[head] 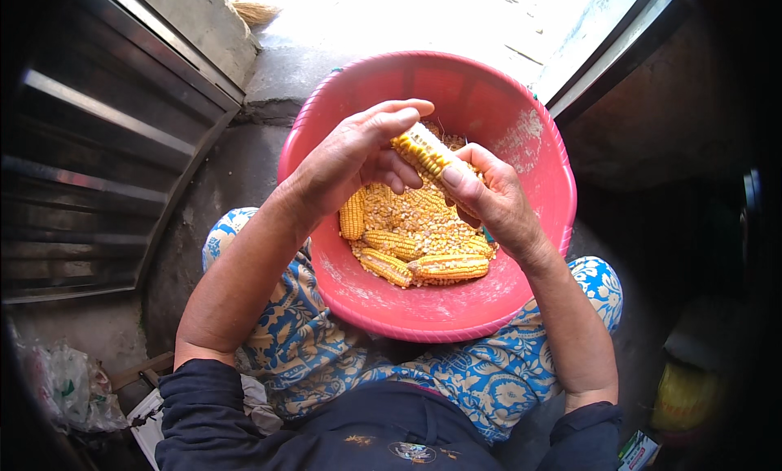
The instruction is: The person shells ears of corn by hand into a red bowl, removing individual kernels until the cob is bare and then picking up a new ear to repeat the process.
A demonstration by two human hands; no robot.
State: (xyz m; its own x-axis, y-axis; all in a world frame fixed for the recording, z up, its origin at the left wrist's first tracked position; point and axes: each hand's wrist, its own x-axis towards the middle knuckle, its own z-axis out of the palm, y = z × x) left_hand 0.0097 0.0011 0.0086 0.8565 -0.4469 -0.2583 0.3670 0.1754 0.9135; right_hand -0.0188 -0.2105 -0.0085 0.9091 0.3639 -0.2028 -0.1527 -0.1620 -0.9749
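A partly shelled yellow corn cob [423, 151] is gripped in my right hand [500, 190], the thumb pressed along its side. Bare rows show near its upper end. My left hand [357, 142] is at that end, fingers apart, its thumb close above the tip and its lower fingers beside the cob; whether it touches cannot be told. Both hands are over a large pink plastic basin [427, 321]. Loose corn kernels [394, 211] lie inside, with several cobs around them, including a cob with a stripped strip [449, 267] at the near side and an upright-lying cob [352, 215] at the left.
The basin rests between my knees, clad in blue patterned trousers [305, 349]. A ribbed metal door [104, 165] stands at the left, with a plastic bag [73, 388] below it. Beyond the basin are a concrete sill [287, 74] and a straw broom [255, 12]. A small printed box [637, 451] lies lower right.
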